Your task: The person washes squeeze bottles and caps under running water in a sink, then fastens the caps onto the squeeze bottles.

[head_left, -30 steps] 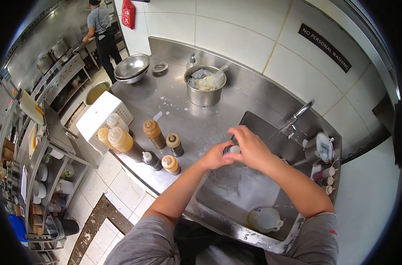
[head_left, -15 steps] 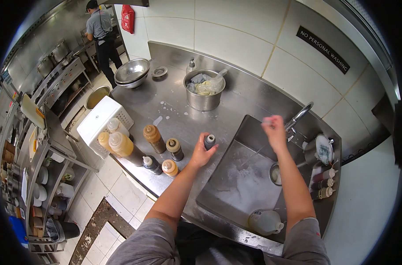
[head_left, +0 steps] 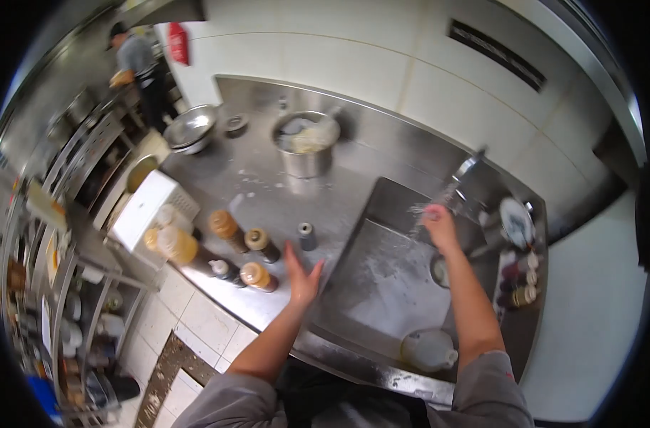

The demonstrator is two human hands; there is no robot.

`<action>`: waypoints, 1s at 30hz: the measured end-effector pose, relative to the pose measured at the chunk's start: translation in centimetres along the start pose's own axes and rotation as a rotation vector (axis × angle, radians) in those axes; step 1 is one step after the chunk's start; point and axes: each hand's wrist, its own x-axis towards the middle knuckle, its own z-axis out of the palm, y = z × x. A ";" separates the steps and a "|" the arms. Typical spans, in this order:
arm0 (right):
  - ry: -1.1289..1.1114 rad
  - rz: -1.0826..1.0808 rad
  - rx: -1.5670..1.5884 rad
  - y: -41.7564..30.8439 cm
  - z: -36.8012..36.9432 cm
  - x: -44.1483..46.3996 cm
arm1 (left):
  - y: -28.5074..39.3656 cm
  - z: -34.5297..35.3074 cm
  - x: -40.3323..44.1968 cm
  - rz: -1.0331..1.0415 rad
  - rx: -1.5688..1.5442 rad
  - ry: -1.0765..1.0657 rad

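Note:
A small dark bottle [head_left: 307,237] without a cap stands upright on the steel counter [head_left: 268,187]. Just left of and below it is my left hand [head_left: 303,277], empty, with thumb and fingers spread. My right hand [head_left: 438,220] is closed under the running faucet [head_left: 469,165], and water splashes off it; whatever it holds is too small to make out. Left of my left hand stand several squeeze bottles, among them an orange-topped one [head_left: 259,277], a brown one [head_left: 262,245] and a dark one with a white tip [head_left: 227,272].
The sink [head_left: 393,285] holds soapy water and a translucent jug [head_left: 428,349]. A steel pot [head_left: 305,158] with plastic bags, stacked bowls [head_left: 190,128] and a white basket [head_left: 150,214] are on the counter. More bottles [head_left: 519,277] stand right of the sink. A co-worker [head_left: 139,68] stands far left.
My left hand has let go of the dark bottle, which now stands on the counter, and has drawn back left and down. My right hand is now in the water stream. The view has shifted.

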 end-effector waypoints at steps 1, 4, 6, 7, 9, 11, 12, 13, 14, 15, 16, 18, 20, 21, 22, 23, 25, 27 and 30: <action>-0.066 -0.058 0.034 1.8 0.6 -1.2 | 1.7 -0.3 -2.8 -0.025 -0.006 -0.003; -0.163 0.016 0.045 -1.8 1.8 -7.3 | 7.2 -0.1 -7.7 0.043 -0.107 -0.366; -0.215 -0.139 0.044 -4.1 2.0 -10.4 | 11.8 4.2 -6.3 -0.639 -0.691 -0.410; -0.275 -0.204 -0.060 -5.7 1.5 -11.4 | 14.2 5.7 -4.2 -0.918 -0.848 -0.484; -0.251 -0.326 -0.268 -5.4 0.9 -11.4 | 15.6 9.5 -0.8 -1.106 -1.073 -0.702; -0.297 -0.295 -0.422 -7.3 -1.2 -10.5 | 13.5 14.3 1.4 -0.938 -1.116 -0.925; -0.137 -0.389 -0.372 -6.7 -3.1 -8.9 | 12.8 16.5 2.5 -0.878 -1.082 -0.984; 0.019 -0.483 -0.317 -5.7 -5.5 -7.0 | 12.9 18.8 3.7 -0.957 -1.046 -0.873; 0.139 -0.417 -0.122 -3.8 -8.6 -4.5 | 13.3 20.8 4.9 -1.034 -1.009 -0.754; 0.322 0.038 -0.340 -5.4 -12.3 -3.2 | 14.0 22.0 6.0 -1.014 -1.027 -0.730; 0.508 -0.010 -0.669 -2.2 -16.1 -0.6 | 14.6 22.6 7.0 -0.994 -1.044 -0.703; 0.549 0.381 -1.040 1.4 -21.1 1.8 | 16.0 23.8 8.4 -1.063 -1.082 -0.621; 0.471 0.666 -1.150 2.8 -22.5 2.5 | 16.1 24.4 8.9 -1.127 -1.119 -0.542; 0.458 0.661 -1.147 3.0 -22.8 2.6 | 15.5 24.8 8.9 -1.143 -1.128 -0.560; 0.417 0.614 -1.176 3.1 -23.1 2.5 | 14.9 25.1 8.8 -1.161 -1.137 -0.580; 0.378 0.567 -1.204 3.2 -23.4 2.5 | 14.2 25.2 8.5 -1.161 -1.131 -0.571; 0.473 0.404 -1.242 2.9 -23.0 2.0 | 12.6 24.8 7.5 -1.100 -1.065 -0.640; 0.557 0.220 -1.276 1.1 -21.3 1.1 | 12.0 23.8 6.0 -1.108 -1.055 -0.568; 0.378 -0.046 -0.845 1.5 -16.0 -3.4 | 10.4 22.3 2.8 -1.128 -0.837 -0.538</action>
